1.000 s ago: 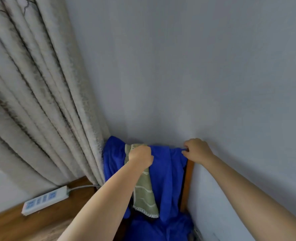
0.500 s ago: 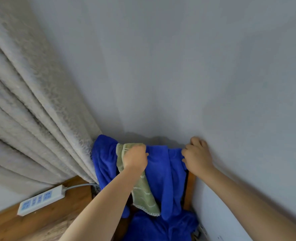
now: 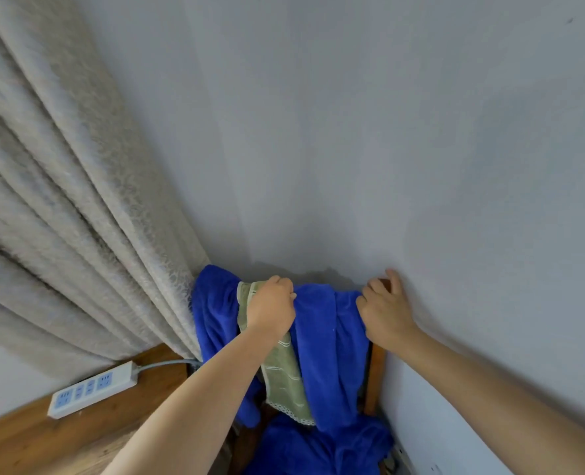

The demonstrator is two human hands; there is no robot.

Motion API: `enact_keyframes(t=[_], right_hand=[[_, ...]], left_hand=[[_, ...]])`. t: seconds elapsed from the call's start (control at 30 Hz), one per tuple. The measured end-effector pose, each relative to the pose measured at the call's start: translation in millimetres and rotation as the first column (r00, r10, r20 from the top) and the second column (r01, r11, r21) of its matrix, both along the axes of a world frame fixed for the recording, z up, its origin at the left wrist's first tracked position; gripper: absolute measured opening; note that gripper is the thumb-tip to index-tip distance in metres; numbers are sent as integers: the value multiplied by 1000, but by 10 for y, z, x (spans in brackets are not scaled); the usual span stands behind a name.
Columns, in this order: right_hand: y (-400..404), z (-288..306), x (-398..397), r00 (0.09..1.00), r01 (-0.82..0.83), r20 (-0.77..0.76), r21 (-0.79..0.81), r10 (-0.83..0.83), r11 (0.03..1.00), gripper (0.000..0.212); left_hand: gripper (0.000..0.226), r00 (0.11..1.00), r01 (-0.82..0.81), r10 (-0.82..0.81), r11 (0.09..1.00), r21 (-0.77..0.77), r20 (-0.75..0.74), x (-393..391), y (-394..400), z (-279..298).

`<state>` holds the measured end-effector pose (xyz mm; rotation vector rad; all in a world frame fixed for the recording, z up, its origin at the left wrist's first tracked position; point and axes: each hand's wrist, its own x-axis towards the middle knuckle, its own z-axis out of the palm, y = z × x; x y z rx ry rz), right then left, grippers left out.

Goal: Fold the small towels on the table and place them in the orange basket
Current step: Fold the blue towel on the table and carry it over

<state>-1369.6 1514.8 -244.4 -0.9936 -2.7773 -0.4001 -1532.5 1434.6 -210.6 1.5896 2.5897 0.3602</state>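
A blue towel (image 3: 329, 337) hangs over the top of a wooden chair back (image 3: 375, 382) against the wall. A pale green towel (image 3: 284, 378) with white stripes and a lace hem hangs over it on the left. My left hand (image 3: 272, 308) is closed on the top of the green towel. My right hand (image 3: 385, 308) grips the blue towel's right top edge at the chair corner, two fingers lifted against the wall. More blue cloth (image 3: 318, 447) is bunched on the seat below. No table or orange basket is in view.
A beige curtain (image 3: 61, 200) hangs at the left, touching the blue towel. A white power strip (image 3: 90, 389) with a grey cable lies on the wooden floor (image 3: 44, 440). The grey wall (image 3: 387, 132) is right behind the chair.
The view has tilted up a little. My right hand has shifted at the chair corner and raised fingers against the wall. My left hand stays closed on the green towel.
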Motion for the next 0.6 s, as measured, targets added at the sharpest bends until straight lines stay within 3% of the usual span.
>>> enact_keyframes(t=[0.13,0.3,0.43,0.6], right_hand=[[22,99,1,1000,9,-3,-10,-9,1000,35],[30,348,-21,987,49,-149,-123,-67,991,39],[-114,756,-16,933,5,-353,-160,-62,987,4],[-509,1276,-75,859,-16,-494,-287,-133,958,31]], left_hand=[[25,999,-36,34,999,40,39,9,-95,122],[27,982,-126,98,976,179,160,5,-231,305],[39,955,-230,147,917,327,259,-59,-407,521],[23,920,-358,227,817,453,319,-76,-907,887]])
